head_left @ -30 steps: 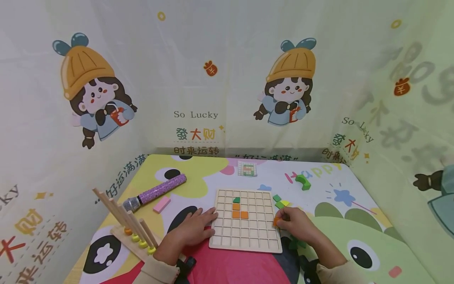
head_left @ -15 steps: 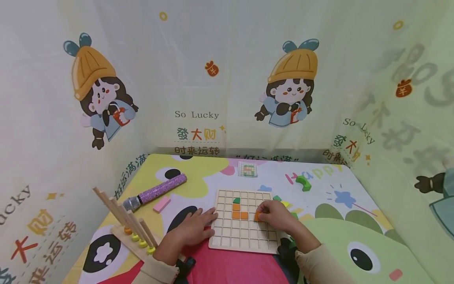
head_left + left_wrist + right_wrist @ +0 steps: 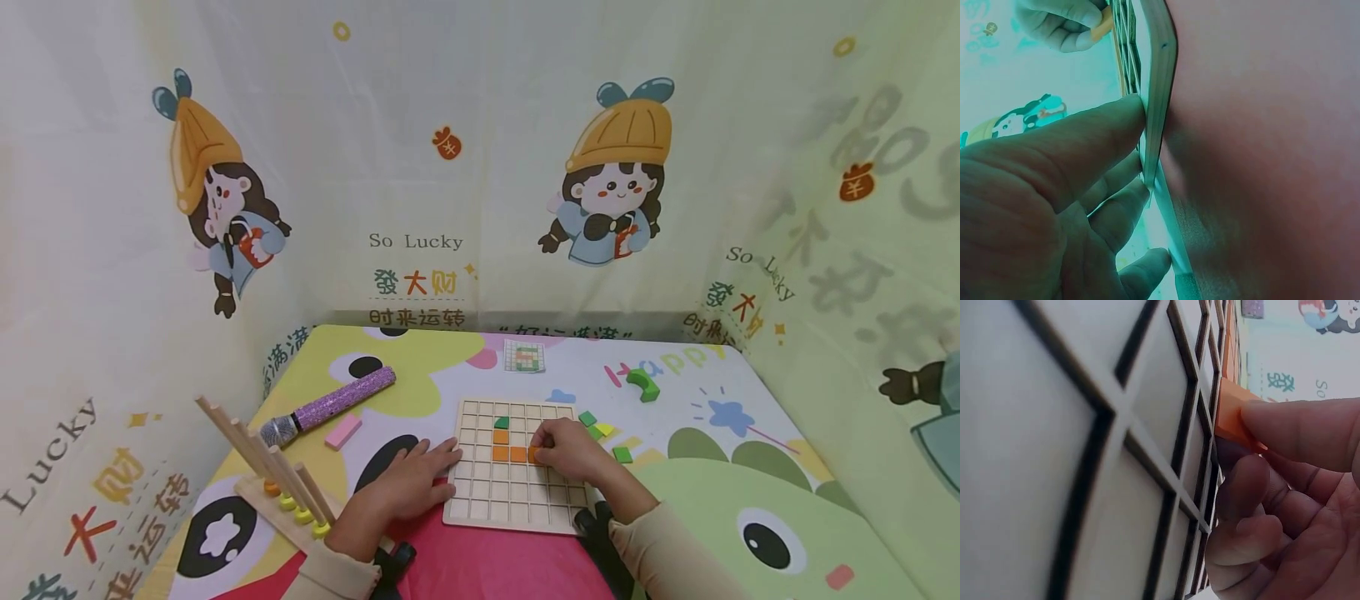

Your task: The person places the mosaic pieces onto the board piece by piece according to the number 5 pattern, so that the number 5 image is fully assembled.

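A light wooden grid board (image 3: 517,510) lies on the patterned tabletop. Several orange square tiles fill cells in its middle, among them one upper tile (image 3: 501,437), with a green rounded piece (image 3: 502,422) just above that. My right hand (image 3: 573,450) pinches another orange square tile (image 3: 1235,415) between thumb and fingers. In the right wrist view that tile stands tilted at the grid, its lower edge at a cell. My left hand (image 3: 412,479) rests at the board's left edge, fingers spread; in the left wrist view the thumb (image 3: 1104,128) touches the board's side.
Right of the board lie loose green tiles (image 3: 622,455) and a yellow piece (image 3: 606,430). Behind are a small pattern card (image 3: 523,357) and a green arch block (image 3: 643,385). On the left sit a glittery purple microphone (image 3: 341,402), a pink block (image 3: 343,432) and a peg stand (image 3: 258,500).
My right hand has carried the orange tile from beside the board's right edge leftward over the grid, up to the row of orange tiles. My left hand has stayed in place.
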{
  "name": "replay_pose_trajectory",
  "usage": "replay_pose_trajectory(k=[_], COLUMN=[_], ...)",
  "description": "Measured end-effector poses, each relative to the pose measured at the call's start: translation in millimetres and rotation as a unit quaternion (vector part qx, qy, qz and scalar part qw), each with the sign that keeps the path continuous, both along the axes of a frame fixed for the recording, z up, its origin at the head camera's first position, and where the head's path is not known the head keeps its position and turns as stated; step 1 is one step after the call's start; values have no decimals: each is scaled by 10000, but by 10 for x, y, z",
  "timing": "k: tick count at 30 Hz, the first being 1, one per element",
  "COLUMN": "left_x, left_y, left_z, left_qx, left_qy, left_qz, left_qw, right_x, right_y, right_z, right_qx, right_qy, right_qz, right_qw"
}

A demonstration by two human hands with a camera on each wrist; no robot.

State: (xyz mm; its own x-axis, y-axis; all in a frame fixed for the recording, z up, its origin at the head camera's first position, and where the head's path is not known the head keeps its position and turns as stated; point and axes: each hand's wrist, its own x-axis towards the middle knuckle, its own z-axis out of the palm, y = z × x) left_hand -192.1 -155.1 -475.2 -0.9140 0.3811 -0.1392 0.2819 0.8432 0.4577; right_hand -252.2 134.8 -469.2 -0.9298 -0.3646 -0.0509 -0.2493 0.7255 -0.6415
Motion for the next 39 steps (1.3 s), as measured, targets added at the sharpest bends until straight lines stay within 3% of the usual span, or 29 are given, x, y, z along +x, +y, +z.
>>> replay_pose_trajectory(k=[16,24,33,39], left_x=[-8,-10,-7,-4], left_y=[4,3,0,1], left_z=[15,6,-13,-10], left_qx=[-26,-36,-39,-19], left_qy=[49,45,2,-34], left_qz=[-7,-14,34,57], left_qw=[10000,10000,10000,10000], right_x=[-24,-2,52,62], right_y=[-63,-62,69,208], right_z=[-1,5,34,2], right_qx=[690,679,9,-105], right_qy=[770,643,244,124], right_qz=[90,-143,-96,-216], right_qw=[9946,9955,9997,9996])
